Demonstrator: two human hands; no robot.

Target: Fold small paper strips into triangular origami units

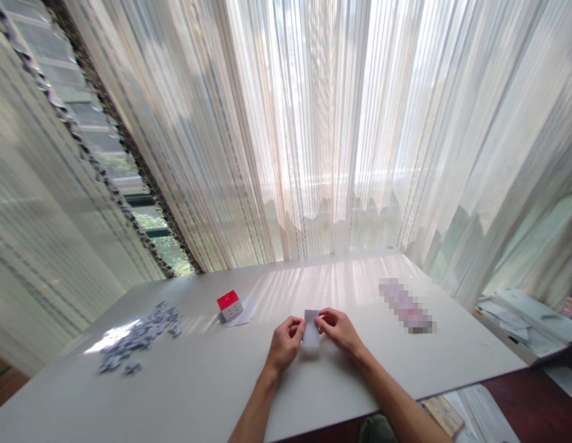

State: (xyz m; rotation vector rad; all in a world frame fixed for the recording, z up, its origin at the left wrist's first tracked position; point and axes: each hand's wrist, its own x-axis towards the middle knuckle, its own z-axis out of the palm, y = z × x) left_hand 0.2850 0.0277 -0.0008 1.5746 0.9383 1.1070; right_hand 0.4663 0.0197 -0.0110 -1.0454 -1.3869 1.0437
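One small slip of white paper (311, 335) is standing roughly upright between two bare hands, to the right of the red-topped box (230, 306) and nearer the person. The left hand (286, 343) is pinching the slip's left edge, its thumb and fingertips closing on the paper and its other fingers curling inward. The right hand (339, 329) is pinching the opposite edge a little higher up, also with thumb and fingers nearly together. Whether the slip's lower edge is touching the white table (212, 387), I cannot tell.

The box is sitting on the tabletop, showing a red upper face and pale sides with dark marks. Some pale sheets (244, 315) are lying just beside it on the right; whether they are reaching beneath it is unclear. Well to the left of the box, a loose heap of small greyish pieces (143, 338) is spreading over the table, partly catching bright light. Far to the right of the box, a pixelated pinkish item (406, 306) is lying at a slant. Beyond the box, sheer striped curtains (313, 135) are hanging.
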